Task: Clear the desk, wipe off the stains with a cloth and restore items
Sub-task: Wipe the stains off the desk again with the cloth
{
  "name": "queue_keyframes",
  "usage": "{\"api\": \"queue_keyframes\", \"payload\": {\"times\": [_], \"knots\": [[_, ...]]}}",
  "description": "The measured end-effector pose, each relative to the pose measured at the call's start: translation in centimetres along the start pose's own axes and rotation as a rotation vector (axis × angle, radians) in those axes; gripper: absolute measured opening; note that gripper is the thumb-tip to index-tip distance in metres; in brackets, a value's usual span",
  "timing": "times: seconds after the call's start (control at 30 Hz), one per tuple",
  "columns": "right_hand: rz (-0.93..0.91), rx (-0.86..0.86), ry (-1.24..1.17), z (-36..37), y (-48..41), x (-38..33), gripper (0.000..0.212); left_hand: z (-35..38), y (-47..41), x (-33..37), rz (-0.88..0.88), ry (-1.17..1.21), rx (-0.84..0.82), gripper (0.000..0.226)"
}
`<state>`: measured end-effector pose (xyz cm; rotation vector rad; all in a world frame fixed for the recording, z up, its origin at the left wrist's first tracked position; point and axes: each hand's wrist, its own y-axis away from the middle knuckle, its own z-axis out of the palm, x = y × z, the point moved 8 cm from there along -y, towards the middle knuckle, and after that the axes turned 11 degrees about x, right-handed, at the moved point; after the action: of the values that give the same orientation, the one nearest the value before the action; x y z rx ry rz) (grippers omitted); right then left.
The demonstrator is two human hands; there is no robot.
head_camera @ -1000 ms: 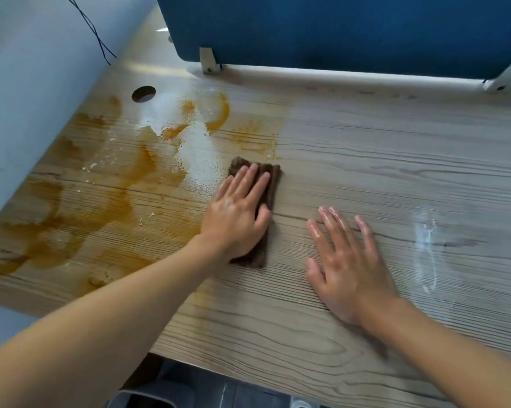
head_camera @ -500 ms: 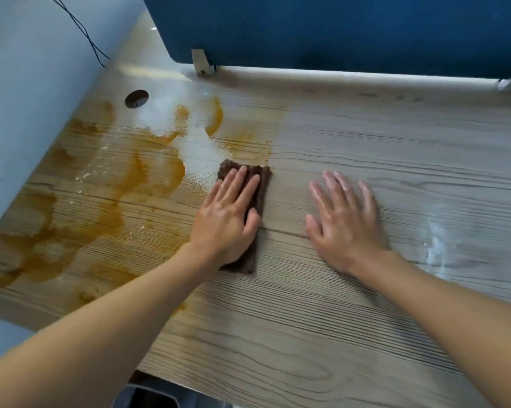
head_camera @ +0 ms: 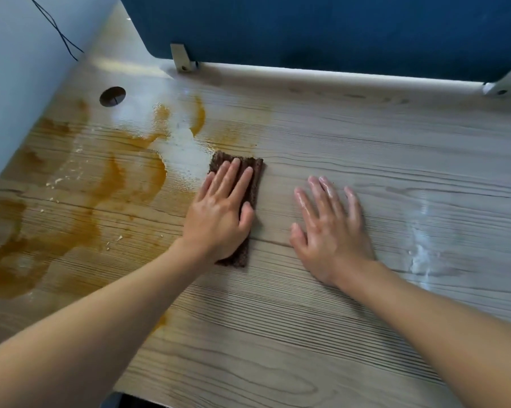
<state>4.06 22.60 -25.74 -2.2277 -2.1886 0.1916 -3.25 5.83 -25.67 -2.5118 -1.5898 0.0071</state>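
My left hand [head_camera: 218, 219] presses flat, fingers straight, on the cloth [head_camera: 242, 198], a dark brown, nubby folded rectangle mid-desk [head_camera: 366, 148] beside orange-brown stains [head_camera: 110, 184] spreading toward the left edge. My right hand [head_camera: 330, 228] lies flat, perhaps wet.

A blue divider [head_camera: 336, 30] stands on white brackets [head_camera: 181, 58], black cable [head_camera: 55, 26] leftward.

Right hand [head_camera: 330, 231] slid forward, now level with left hand [head_camera: 218, 222]
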Motion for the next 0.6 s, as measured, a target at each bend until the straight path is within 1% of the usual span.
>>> {"api": "queue_keyframes", "payload": {"times": [0.07,0.2,0.27,0.33,0.43,0.47,0.53,0.6], "knots": [[-0.007,0.014,-0.002,-0.1,0.0,-0.2,0.068,-0.4,1.9,1.1,0.052,-0.019,0.005,0.068],[-0.012,0.026,0.000,-0.1,0.0,-0.2,0.068,-1.3,8.0,4.1,0.365,0.101,-0.046,0.068],[-0.012,0.026,0.011,-0.1,0.0,-0.2,0.067,-0.9,7.4,3.6,0.428,0.139,-0.077,0.070],[-0.012,0.036,0.009,-0.2,-0.2,-0.3,0.067,-0.4,4.3,2.4,0.378,0.119,-0.059,0.068],[-0.009,0.011,0.022,-0.1,0.0,-0.1,0.066,0.0,-0.9,0.2,0.126,0.050,-0.020,0.067],[-0.009,0.009,0.028,0.0,0.1,-0.1,0.067,0.1,-1.5,0.1,0.075,0.034,-0.009,0.068],[-0.009,0.016,0.026,-0.2,-0.1,-0.1,0.067,0.0,-0.7,0.8,0.077,0.016,0.011,0.068],[-0.001,0.019,0.011,-0.3,-0.1,-0.1,0.067,-0.5,2.7,2.3,0.196,0.044,-0.002,0.068]]}}
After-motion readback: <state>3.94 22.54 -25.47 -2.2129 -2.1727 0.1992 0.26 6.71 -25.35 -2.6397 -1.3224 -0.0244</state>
